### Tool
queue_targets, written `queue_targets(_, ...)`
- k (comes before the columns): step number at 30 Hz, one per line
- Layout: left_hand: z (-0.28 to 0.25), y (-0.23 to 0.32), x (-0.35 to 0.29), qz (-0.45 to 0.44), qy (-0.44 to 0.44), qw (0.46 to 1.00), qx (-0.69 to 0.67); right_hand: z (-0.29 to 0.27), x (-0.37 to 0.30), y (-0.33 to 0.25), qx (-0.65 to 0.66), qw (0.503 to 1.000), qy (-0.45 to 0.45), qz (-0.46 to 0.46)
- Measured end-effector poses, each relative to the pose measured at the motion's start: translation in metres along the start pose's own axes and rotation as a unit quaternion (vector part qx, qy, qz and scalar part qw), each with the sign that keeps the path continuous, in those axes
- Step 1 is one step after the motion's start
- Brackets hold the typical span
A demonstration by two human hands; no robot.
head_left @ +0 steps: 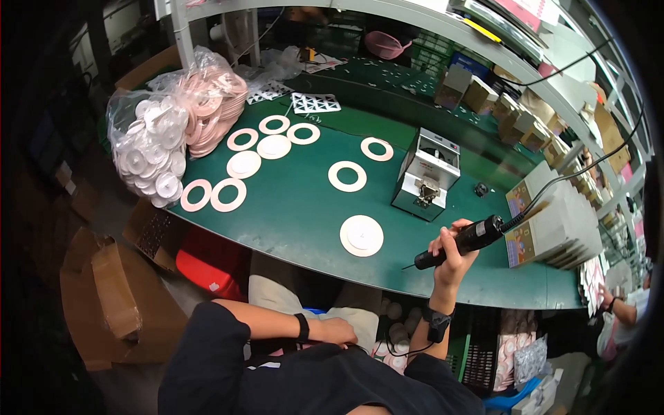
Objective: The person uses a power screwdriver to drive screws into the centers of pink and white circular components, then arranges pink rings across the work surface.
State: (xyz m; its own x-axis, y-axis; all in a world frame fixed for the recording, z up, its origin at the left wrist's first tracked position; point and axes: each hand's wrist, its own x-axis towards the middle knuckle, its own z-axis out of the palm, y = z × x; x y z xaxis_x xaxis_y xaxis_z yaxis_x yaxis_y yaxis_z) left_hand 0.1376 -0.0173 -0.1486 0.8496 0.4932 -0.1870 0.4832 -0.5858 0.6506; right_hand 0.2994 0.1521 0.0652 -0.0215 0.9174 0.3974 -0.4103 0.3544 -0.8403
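Note:
My right hand (451, 257) is wrapped round a black corded electric screwdriver (477, 236), held above the table's front edge with its thin bit pointing left. My left hand (339, 332) rests on my lap with its fingers curled in; nothing shows in it. Left of the bit lies a pale round disc (362, 242) with a white hub at its middle. Beyond it are two flat pale rings, a nearer ring (333, 176) and a farther ring (365, 149). A silver box-shaped machine (423, 169), perhaps a screw feeder, stands behind my right hand.
Several pink rings (185, 198) and two discs (274, 146) lie on the left of the green table (290, 221). Plastic bags of white round parts (149, 149) and pink rings (220, 97) stand at its left end. Stacked cartons (553, 228) are at right; another person's arm (622, 311) is beyond.

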Motion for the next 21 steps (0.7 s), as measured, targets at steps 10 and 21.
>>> queue_targets(10, -0.008, -0.02, -0.079, -0.093, -0.058, 0.986, -0.124, -0.019, -0.017, -0.014, -0.075, 0.997, 0.01, -0.006)
queue_targets(21, 0.013, -0.04, -0.079, -0.116, -0.062, 0.927, -0.351, 0.007, -0.006, 0.003, -0.128, 0.99, -0.056, 0.015)
